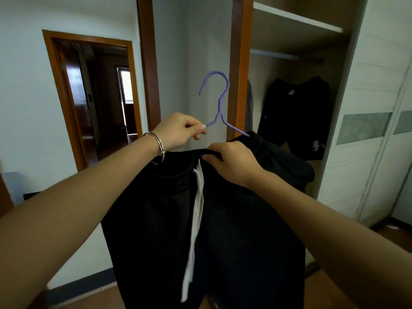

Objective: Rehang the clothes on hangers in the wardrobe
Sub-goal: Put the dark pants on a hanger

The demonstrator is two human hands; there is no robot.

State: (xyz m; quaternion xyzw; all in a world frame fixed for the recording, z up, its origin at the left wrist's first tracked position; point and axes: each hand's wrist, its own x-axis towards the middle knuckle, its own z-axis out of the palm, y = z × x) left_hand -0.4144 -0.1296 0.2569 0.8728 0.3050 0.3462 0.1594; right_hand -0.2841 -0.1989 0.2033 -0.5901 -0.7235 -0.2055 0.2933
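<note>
A purple hanger (219, 101) is held up in front of me, hook at the top. My left hand (180, 132) pinches its left arm. The hanger's right arm runs into the waistband of black trousers (234, 219) with a white drawstring (196, 208). My right hand (231, 161) grips the elastic waistband near its middle. The trouser legs hang down between my forearms. The open wardrobe (289, 70) stands to the right, with its rail (276, 55) high up.
Dark shorts (296, 112) and a grey garment (249, 103) hang inside the wardrobe under the rail. A white sliding door (365, 130) borders it on the right, a brown post (240, 63) on the left. An open doorway (100, 103) lies at the left.
</note>
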